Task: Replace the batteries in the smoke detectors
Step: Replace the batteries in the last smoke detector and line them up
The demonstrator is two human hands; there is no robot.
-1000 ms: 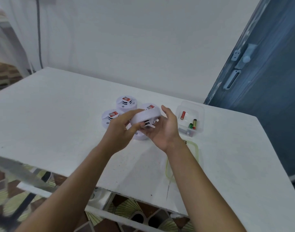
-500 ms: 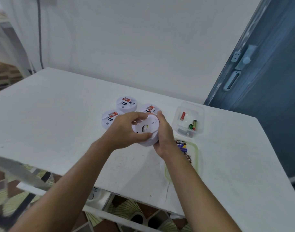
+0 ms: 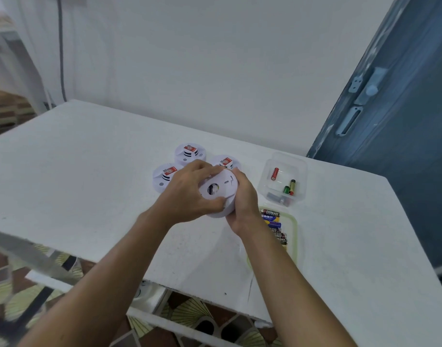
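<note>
Below the near edge of the white desk (image 3: pixel 89 171) a patterned tile floor (image 3: pixel 14 296) shows, and two bare forearms reach up over that edge toward the middle. There both hands grip one round white plastic smoke detector (image 3: pixel 218 189), held tilted so that its flat back, with a small dark round opening, faces the camera. The left hand (image 3: pixel 187 196) curls over its left side, fingers on the upper rim and thumb pressed at the lower edge. The right hand (image 3: pixel 245 199) cups its right side. Whether the lower rim touches the desk cannot be told. Just right of the right wrist lies a shallow green-rimmed tray (image 3: pixel 295 234) holding a row of black, blue and yellow labelled batteries (image 3: pixel 272 219). Beyond it stands a clear plastic tub (image 3: pixel 287 159) with a red battery (image 3: pixel 274 174), a green battery (image 3: pixel 286 189) and a black-and-yellow battery (image 3: pixel 292 184) inside. Behind the hands three more white round smoke detectors with red stickers sit close together: one at left (image 3: pixel 164 175), one farther back (image 3: pixel 189 152), one at right (image 3: pixel 225 161), partly hidden by the fingers. A white wall (image 3: pixel 214 71) rises behind the desk, with a blue door (image 3: pixel 402 146) at right.
</note>
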